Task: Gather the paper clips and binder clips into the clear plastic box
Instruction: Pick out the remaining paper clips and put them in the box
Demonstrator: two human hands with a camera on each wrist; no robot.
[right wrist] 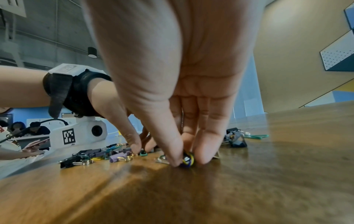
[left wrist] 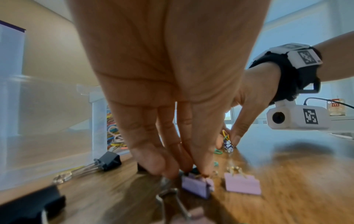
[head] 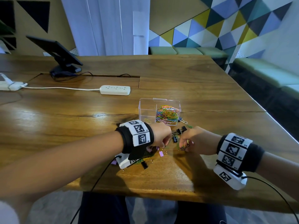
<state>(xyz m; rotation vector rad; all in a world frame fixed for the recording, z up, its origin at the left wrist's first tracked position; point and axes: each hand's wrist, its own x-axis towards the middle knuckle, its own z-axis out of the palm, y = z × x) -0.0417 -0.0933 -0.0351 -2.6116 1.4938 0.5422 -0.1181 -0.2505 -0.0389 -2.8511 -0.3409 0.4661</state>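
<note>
The clear plastic box (head: 145, 109) stands on the wooden table, its right compartment full of coloured paper clips (head: 168, 114). Black binder clips (head: 179, 131) lie just in front of it, and pink and black ones (head: 161, 153) sit under my left wrist. My left hand (head: 161, 139) reaches down, fingertips (left wrist: 168, 168) pinching a purple binder clip (left wrist: 195, 187) on the table. A pink binder clip (left wrist: 242, 185) lies beside it. My right hand (head: 187, 143) pinches a small bunch of paper clips (right wrist: 186, 159) against the tabletop, thumb and fingers closed around them.
A white power strip (head: 115, 90) with its cable lies behind the box, and a tilted black monitor (head: 55, 50) stands at the back left. The table's front edge (head: 145, 193) is near my body. Green benches (head: 258, 70) line the right wall.
</note>
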